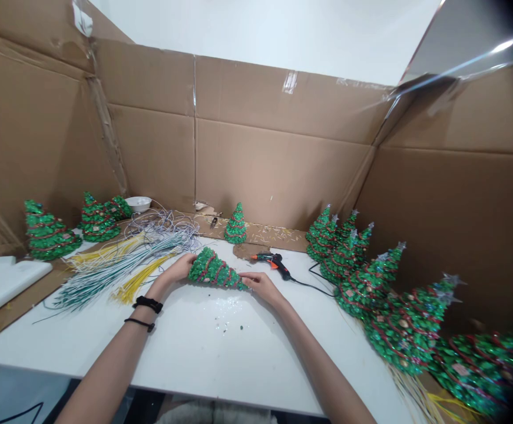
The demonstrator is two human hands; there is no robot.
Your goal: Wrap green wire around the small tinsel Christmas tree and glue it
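Note:
A small green glittery Christmas tree [215, 270] with red garland lies on its side between my two hands, just over the white table. My left hand [181, 268] is closed around its wide base at the left end. At the narrow tip on the right, my right hand [258, 285] pinches the tree with its fingers. The palm side of the left hand is hidden behind the base. A black and orange glue gun [276, 264] rests on the table beyond my right hand, its tip over a brown piece of card. Green crumbs and glitter [227, 318] lie below the tree.
Bundles of green, white and yellow strands [119, 265] spread on the left. One tree [235, 224] stands at the back; several star-topped trees [409, 324] line the right, others the left. A white bowl [138, 204] sits back left. Cardboard walls [256, 159] enclose the table [203, 365].

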